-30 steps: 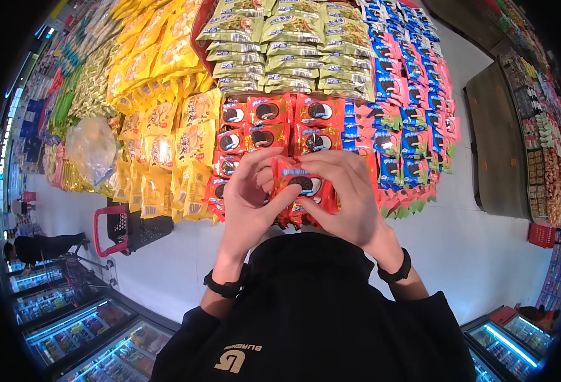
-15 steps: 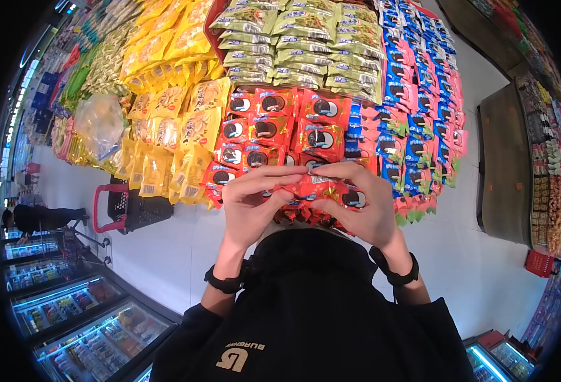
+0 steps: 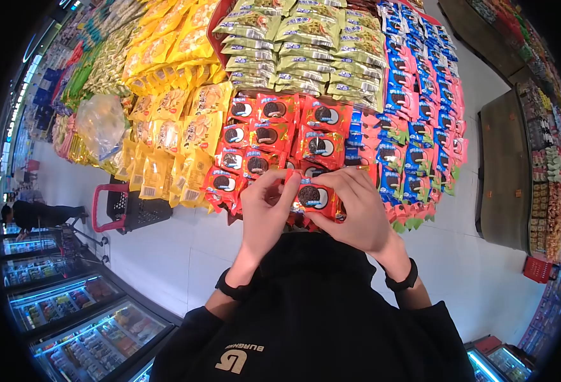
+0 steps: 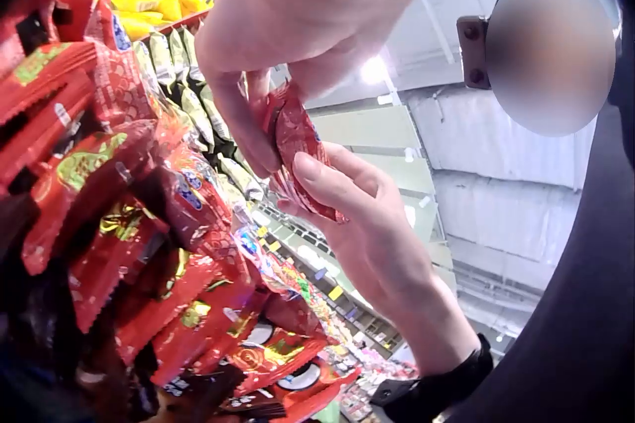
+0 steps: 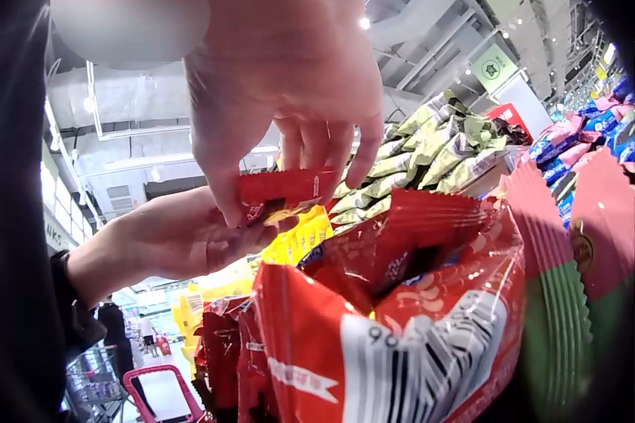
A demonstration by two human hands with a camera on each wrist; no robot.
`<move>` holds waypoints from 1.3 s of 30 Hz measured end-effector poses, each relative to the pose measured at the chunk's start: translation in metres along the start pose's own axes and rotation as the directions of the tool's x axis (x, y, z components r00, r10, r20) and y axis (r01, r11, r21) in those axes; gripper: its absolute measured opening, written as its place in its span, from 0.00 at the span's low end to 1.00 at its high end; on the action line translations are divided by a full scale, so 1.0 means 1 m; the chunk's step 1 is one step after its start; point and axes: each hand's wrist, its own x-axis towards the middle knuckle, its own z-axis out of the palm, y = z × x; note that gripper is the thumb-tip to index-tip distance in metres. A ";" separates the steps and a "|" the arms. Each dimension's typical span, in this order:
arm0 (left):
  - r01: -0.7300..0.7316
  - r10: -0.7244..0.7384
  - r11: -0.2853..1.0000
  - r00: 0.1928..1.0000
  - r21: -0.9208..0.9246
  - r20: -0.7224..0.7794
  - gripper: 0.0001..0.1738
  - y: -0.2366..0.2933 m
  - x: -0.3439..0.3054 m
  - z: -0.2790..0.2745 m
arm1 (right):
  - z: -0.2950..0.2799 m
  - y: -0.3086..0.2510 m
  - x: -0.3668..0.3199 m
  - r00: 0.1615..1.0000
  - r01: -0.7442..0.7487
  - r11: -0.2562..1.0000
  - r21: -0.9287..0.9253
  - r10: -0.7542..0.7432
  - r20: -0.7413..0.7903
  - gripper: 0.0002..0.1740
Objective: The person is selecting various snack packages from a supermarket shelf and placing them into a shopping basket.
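A small red packet with a dark cookie picture (image 3: 312,196) is held between both hands, low over the heap of red packets (image 3: 264,135). My left hand (image 3: 264,213) pinches its left edge between thumb and fingers. On the other side my right hand (image 3: 357,210) grips the packet with curled fingers and thumb. The left wrist view shows the held packet (image 4: 303,157) side-on, with the right hand (image 4: 372,215) around its lower end. From the right wrist, the packet (image 5: 283,190) appears partly covered by the right hand (image 5: 288,86).
Yellow packets (image 3: 156,169) lie left of the red ones, green packets (image 3: 306,32) behind, blue and pink packets (image 3: 414,137) to the right. A clear plastic bag (image 3: 100,124) lies at the left. Below stands a shopping basket (image 3: 134,210); a person (image 3: 38,215) with a cart is farther left.
The packet has turned from edge-up to picture-up, its cookie print now showing. My left hand has moved slightly right and its fingers have drawn in toward the packet's left edge.
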 end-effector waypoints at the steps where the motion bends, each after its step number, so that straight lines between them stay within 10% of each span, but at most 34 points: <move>1: -0.030 0.029 0.999 0.998 -0.027 -0.056 0.08 0.008 -0.002 0.009 | 0.000 0.003 -0.001 1.000 -0.031 0.999 0.008 0.031 0.006 0.27; 4: -0.362 0.435 0.853 0.892 0.377 -0.126 0.09 0.003 0.001 0.005 | -0.013 0.006 0.000 0.984 -0.175 0.981 -0.079 0.178 0.024 0.26; 8: -0.497 0.569 0.644 0.819 0.581 0.070 0.10 -0.002 -0.002 -0.010 | -0.019 0.010 0.001 0.957 -0.274 0.943 -0.187 0.286 0.042 0.26; 17: -0.677 0.571 0.479 0.724 0.559 0.387 0.08 -0.018 -0.013 -0.005 | 0.007 0.016 0.016 0.972 -0.115 0.988 -0.099 0.133 0.196 0.21; 34: -0.645 0.456 0.449 0.761 0.618 0.462 0.13 -0.007 0.003 -0.001 | 0.003 0.019 0.002 0.977 -0.164 0.986 0.036 0.157 0.143 0.10; 39: -0.581 0.458 0.503 0.807 0.640 0.372 0.11 -0.007 0.007 -0.006 | -0.016 0.020 0.003 0.891 -0.453 0.876 0.167 0.441 0.107 0.08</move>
